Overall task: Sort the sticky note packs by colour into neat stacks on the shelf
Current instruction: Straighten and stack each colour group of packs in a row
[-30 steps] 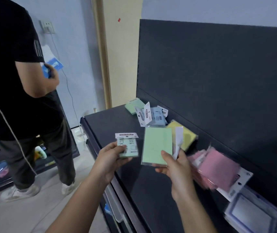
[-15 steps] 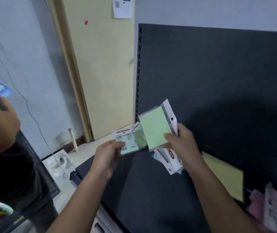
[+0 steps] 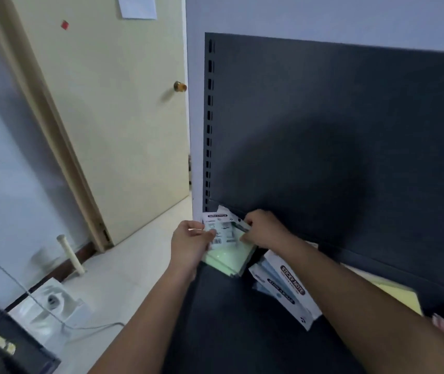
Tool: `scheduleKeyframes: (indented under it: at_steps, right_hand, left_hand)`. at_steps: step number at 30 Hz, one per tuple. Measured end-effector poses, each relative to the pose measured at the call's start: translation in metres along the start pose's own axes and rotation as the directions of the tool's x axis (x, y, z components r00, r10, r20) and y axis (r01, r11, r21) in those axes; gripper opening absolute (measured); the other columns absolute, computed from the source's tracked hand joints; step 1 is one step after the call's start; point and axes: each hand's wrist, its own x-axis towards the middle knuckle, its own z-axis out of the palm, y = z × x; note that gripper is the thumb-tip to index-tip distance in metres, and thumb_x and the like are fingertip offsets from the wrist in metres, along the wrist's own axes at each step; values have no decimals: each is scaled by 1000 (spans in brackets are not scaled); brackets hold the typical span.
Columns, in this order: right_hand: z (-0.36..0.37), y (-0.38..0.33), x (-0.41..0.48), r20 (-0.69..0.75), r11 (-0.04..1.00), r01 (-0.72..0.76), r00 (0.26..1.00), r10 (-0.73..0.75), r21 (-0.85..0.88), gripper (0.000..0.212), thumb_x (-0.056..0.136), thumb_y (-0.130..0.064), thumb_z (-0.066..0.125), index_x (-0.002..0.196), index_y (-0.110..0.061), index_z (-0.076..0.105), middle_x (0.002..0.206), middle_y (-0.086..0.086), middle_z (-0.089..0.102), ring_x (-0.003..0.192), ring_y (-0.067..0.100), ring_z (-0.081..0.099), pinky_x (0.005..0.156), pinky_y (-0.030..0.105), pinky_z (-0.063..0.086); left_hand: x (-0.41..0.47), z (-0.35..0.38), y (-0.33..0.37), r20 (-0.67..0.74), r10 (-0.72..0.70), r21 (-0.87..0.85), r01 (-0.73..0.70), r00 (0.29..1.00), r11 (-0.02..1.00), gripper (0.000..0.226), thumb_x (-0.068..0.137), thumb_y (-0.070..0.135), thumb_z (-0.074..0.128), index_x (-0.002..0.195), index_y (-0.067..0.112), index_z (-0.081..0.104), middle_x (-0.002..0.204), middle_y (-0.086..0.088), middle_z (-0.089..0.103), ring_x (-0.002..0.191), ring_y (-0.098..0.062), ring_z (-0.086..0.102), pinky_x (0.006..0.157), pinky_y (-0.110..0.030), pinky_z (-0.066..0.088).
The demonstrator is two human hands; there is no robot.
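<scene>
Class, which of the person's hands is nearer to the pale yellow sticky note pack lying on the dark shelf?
Right. The right hand lies nearer the pale yellow sticky note pack; the left hand is farther left.

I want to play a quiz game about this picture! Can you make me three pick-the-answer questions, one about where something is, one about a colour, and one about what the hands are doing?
1. Where are the green packs?
A. far left corner of the shelf
B. on the floor
C. by the door knob

2. What colour is the pack behind the right forearm?
A. red
B. yellow
C. black

3. What are the left hand and right hand doing?
A. hanging empty
B. pointing at the door
C. both holding the green packs

Answers: 1 A, they sit where shelf and back panel meet; 2 B, pale yellow shows; 3 C, fingers of both touch them.
</scene>
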Motion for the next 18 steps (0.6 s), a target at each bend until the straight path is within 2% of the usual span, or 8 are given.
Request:
scheduleKeyframes:
  at_steps: [3, 4, 6, 7, 10, 14, 16, 18]
  right_hand:
    - [9, -6, -4, -101, 964, 37, 993, -65, -265, 5, 86, -10, 58, 87, -8, 54, 102, 12, 64, 90, 26, 62, 64, 30, 45]
    - [11, -8, -5, -138, 933, 46, 985, -102, -358, 2, 89, -9, 54, 90, -10, 54, 103, 11, 63, 90, 26, 62, 62, 29, 40]
    - [14, -9, -6, -189, 880, 40, 971, -146, -473, 14, 93, -8, 48, 105, -9, 55, 106, 10, 63, 92, 25, 61, 60, 30, 36]
    - [15, -9, -6, -201, 864, 38, 966, -159, -502, 19, 93, -6, 46, 110, -8, 54, 107, 10, 62, 93, 25, 61, 60, 31, 35]
    - [10, -8, -11, -217, 853, 53, 957, -191, -519, 23, 90, -2, 47, 112, -7, 52, 105, 9, 62, 91, 26, 61, 58, 31, 32]
    - [-10, 8, -36, -305, 924, 101, 926, -224, -370, 6, 89, -11, 50, 95, -12, 51, 94, 9, 64, 75, 23, 55, 52, 29, 31]
    - [-25, 26, -57, -339, 986, 120, 928, -152, -115, 10, 87, -15, 53, 96, -12, 58, 91, 4, 65, 78, 20, 57, 61, 32, 45]
    - [-37, 48, -84, -387, 979, 140, 919, -74, 146, 11, 85, -16, 57, 94, -15, 63, 82, -7, 61, 79, 12, 59, 72, 31, 50]
  left_hand:
    - [10, 5, -10, -5, 154, 286, -146, 988, 947, 22, 78, 10, 72, 76, 14, 51, 86, -12, 64, 68, -25, 60, 58, -25, 44]
    - [11, 6, -13, 4, 221, 386, -205, 975, 899, 20, 77, 14, 73, 75, 16, 53, 88, -8, 61, 74, -26, 60, 61, -25, 43]
    - [12, 7, -17, 31, 330, 553, -291, 944, 781, 17, 75, 24, 74, 75, 20, 57, 92, 0, 52, 86, -20, 52, 69, -29, 43]
    - [13, 8, -17, 33, 342, 594, -294, 939, 749, 17, 75, 29, 74, 75, 22, 59, 94, 1, 50, 91, -20, 50, 75, -32, 44]
    - [12, 8, -15, 17, 265, 606, -221, 964, 764, 16, 75, 34, 73, 73, 25, 60, 95, -1, 52, 97, -25, 52, 86, -39, 44]
    - [-3, 14, -7, -44, 307, 576, -227, 951, 786, 11, 77, 25, 70, 78, 21, 60, 92, -1, 52, 100, -30, 51, 85, -40, 38]
    - [-20, 24, -4, -25, 382, 575, -299, 924, 761, 7, 79, 20, 67, 81, 19, 61, 93, -2, 53, 101, -32, 49, 84, -40, 36]
    - [-44, 40, -5, 57, 446, 607, -386, 893, 695, 7, 80, 18, 66, 86, 16, 64, 98, -6, 55, 102, -32, 47, 83, -38, 35]
